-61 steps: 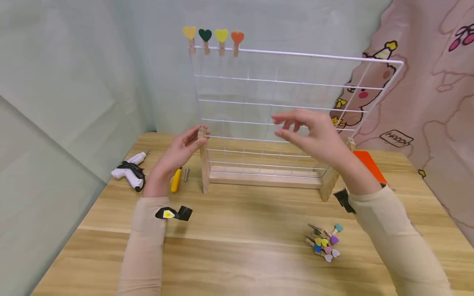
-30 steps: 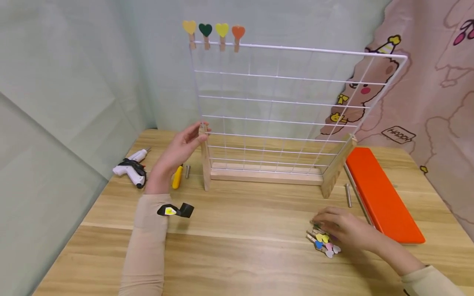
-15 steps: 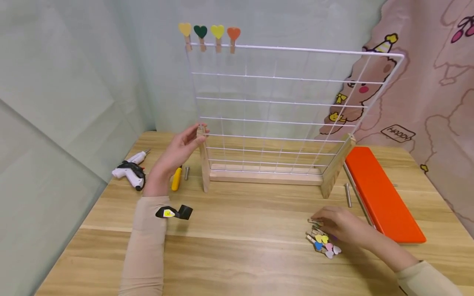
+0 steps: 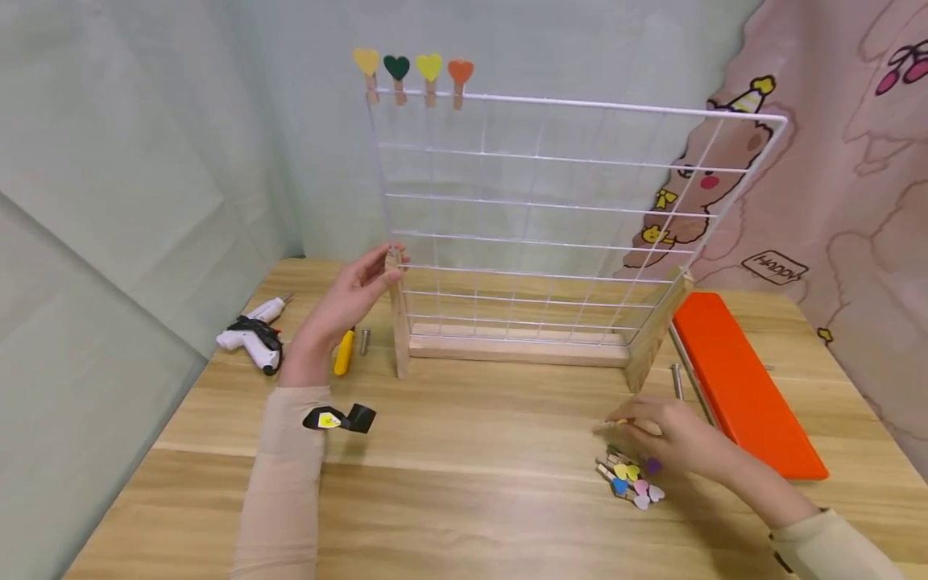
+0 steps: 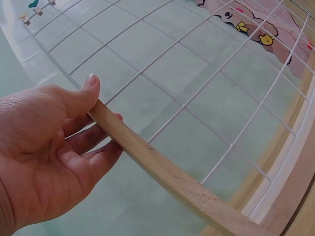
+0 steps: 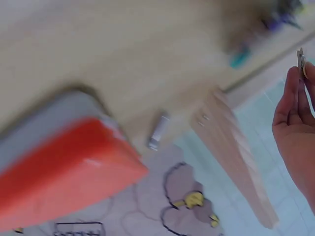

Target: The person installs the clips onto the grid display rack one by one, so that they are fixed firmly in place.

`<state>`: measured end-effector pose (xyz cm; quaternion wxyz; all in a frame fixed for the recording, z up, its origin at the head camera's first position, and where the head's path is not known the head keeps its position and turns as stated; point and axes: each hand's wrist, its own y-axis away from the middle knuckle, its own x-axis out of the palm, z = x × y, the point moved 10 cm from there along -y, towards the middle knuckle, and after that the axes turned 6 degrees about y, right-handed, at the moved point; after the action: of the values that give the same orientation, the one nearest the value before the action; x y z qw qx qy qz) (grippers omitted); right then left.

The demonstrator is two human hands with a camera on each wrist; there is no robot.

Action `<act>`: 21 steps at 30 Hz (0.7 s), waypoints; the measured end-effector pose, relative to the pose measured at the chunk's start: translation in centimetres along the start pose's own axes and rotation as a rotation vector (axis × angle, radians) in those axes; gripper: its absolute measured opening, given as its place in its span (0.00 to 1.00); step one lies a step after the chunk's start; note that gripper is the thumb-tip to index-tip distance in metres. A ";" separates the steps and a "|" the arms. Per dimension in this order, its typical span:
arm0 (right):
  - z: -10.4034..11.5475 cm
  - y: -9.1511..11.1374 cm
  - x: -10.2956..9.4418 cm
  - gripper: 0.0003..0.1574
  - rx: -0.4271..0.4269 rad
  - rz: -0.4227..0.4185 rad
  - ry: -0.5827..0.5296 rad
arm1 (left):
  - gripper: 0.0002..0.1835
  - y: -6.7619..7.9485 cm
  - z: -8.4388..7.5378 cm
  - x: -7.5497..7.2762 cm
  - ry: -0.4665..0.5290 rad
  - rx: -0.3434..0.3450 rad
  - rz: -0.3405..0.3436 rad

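Note:
My left hand (image 4: 350, 296) grips the top of the left wooden post (image 4: 399, 322) of a stand that holds a white wire grid (image 4: 536, 201). In the left wrist view, thumb and fingers lie on either side of that post (image 5: 157, 162). Several clothespins with coloured hearts, among them an orange one (image 4: 460, 72), are clipped at the left end of the grid's top bar. My right hand (image 4: 681, 435) pinches a small wooden clothespin (image 4: 609, 424) just above a pile of heart clothespins (image 4: 629, 483). The right wrist view shows the clothespin (image 6: 300, 59) between fingertips and thumb.
An orange-red case (image 4: 750, 387) lies at the right, with a metal bolt (image 4: 677, 381) beside it. On the left are a white glue gun (image 4: 254, 334), a yellow-handled tool (image 4: 344, 353) and another bolt (image 4: 365, 341). Curtains hang behind the table.
My right hand came down from in front of the grid to the pile, and now lifts a clothespin slightly off it. My left hand stays on the post.

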<state>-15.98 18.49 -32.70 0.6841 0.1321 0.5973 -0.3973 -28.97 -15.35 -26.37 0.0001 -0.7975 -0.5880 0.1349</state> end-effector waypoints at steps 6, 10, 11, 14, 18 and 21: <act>2.2 -4.0 -4.3 0.19 -0.060 -0.111 -0.040 | 0.29 0.7 -0.9 0.1 -0.002 -0.003 -0.009; 4.3 -7.6 -8.3 0.19 -0.107 -0.247 -0.061 | 0.27 0.8 -0.9 -0.1 -0.004 0.000 -0.011; 5.0 -8.5 -9.4 0.19 -0.121 -0.287 -0.073 | 0.27 0.8 -0.8 -0.2 -0.008 -0.005 -0.013; 7.2 -11.2 -13.2 0.18 -0.184 -0.388 -0.139 | 0.28 0.8 -0.6 -0.3 -0.009 -0.019 -0.015; 9.8 -14.5 -18.3 0.14 -0.245 -0.483 -0.256 | 0.29 0.7 -0.5 -0.1 0.000 -0.025 -0.007; 10.2 -16.6 -21.1 0.09 -0.208 -0.553 -0.312 | 0.29 0.7 -0.6 0.1 0.008 -0.020 -0.004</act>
<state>-19.72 9.15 -5.80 0.6434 -0.1676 0.5359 -0.5203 -28.16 -15.42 -25.92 -0.0054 -0.7968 -0.5909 0.1259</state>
